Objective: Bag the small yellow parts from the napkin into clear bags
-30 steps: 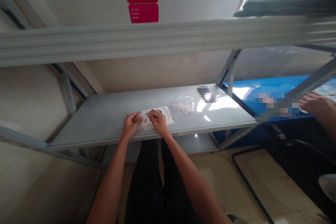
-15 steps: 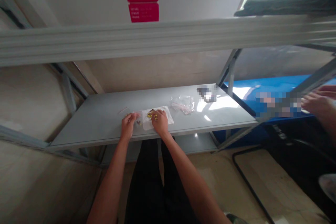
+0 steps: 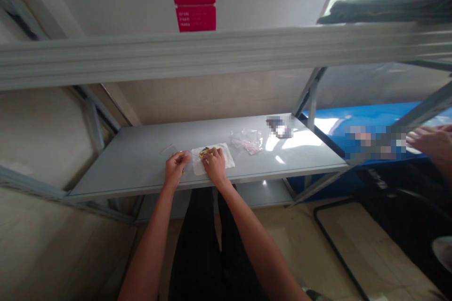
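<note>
My left hand [image 3: 173, 169] is closed on a small clear plastic bag [image 3: 187, 165] with a reddish strip at its mouth, just left of a white sheet or pouch [image 3: 229, 156] lying on the grey shelf. Small yellow, gold-coloured pieces [image 3: 204, 153] lie in a little heap on the white sheet; their exact kind is too small to tell. My right hand [image 3: 216, 163] is over this heap, its fingers curled down and closed among the pieces, and the fingertips are partly hidden.
Clear plastic bags [image 3: 247, 141] lie right of the white sheet, with another flat clear bag [image 3: 167, 149] behind my left hand. A metal beam [image 3: 197, 59] crosses above the grey shelf [image 3: 134, 160]. Red boxes [image 3: 196, 18] stand above. Another person's hand [image 3: 429, 141] is by a blue table [image 3: 374, 113].
My right hand has shifted from holding a gold-coloured piece above the sheet's front to reaching into the heap. My left hand has turned over the small bag, hiding more of it.
</note>
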{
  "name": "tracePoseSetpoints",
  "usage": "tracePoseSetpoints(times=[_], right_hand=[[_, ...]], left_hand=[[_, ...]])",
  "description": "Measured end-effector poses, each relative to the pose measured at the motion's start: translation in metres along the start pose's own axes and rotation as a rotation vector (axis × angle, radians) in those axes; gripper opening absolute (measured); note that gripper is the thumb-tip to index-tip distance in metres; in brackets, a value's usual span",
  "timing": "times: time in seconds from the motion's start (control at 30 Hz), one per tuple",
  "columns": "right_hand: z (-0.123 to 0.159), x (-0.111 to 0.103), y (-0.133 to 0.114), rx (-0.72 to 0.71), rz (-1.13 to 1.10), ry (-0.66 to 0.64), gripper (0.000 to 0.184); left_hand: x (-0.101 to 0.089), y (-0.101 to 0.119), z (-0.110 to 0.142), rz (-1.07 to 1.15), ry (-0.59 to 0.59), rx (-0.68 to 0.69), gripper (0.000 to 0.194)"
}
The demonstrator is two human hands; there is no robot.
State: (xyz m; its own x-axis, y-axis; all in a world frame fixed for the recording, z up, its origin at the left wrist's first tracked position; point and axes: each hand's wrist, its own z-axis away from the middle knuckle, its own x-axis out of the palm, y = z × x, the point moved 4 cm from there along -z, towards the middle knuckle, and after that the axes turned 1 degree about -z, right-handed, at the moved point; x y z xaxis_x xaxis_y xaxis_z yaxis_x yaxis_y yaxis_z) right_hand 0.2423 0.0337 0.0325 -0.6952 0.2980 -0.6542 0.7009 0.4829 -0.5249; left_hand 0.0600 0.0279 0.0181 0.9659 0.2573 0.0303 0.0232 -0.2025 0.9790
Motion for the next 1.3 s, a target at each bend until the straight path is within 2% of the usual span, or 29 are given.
tracePoseSetpoints(times=[0.1,0.23,0.3,0.4,0.5,0.63,0.73,0.87,1.1,1.3], right_hand=[[0.0,-0.003,0.002,0.035,-0.069,0.041,0.018],[-0.002,-0.007,0.006,0.085,-0.265,0.127,0.013],[-0.003,-0.007,0.006,0.048,-0.367,0.126,0.011],[-0.006,-0.003,0.0,-0.075,-0.458,0.033,0.013],[-0.006,-0.003,-0.004,-0.116,-0.438,0.004,0.018],[-0.003,-0.01,-0.005,0.007,-0.192,0.082,0.023],[-0.001,-0.008,-0.01,0.006,0.007,-0.004,0.023],[-0.001,-0.003,-0.013,-0.011,0.102,-0.1,0.021],[-0.001,0.001,-0.009,-0.023,0.023,-0.062,0.021],[-0.004,-0.005,0.005,0.05,-0.317,0.079,0.018]], left_hand=[[0.0,-0.003,-0.001,-0.079,-0.031,0.021,0.05],[0.001,-0.003,-0.002,-0.201,-0.093,0.048,0.048],[0.003,-0.001,-0.002,-0.26,-0.147,0.063,0.046],[0.005,0.001,-0.001,-0.311,-0.207,0.067,0.046],[0.003,0.001,-0.001,-0.257,-0.156,0.061,0.046],[-0.001,0.002,0.0,-0.067,-0.006,0.026,0.046],[-0.001,0.006,0.002,-0.004,0.029,0.021,0.042],[0.0,0.01,0.003,-0.034,0.006,0.021,0.042],[-0.001,0.009,0.002,-0.09,-0.002,0.042,0.042],[0.004,0.006,0.001,-0.238,-0.113,0.095,0.036]])
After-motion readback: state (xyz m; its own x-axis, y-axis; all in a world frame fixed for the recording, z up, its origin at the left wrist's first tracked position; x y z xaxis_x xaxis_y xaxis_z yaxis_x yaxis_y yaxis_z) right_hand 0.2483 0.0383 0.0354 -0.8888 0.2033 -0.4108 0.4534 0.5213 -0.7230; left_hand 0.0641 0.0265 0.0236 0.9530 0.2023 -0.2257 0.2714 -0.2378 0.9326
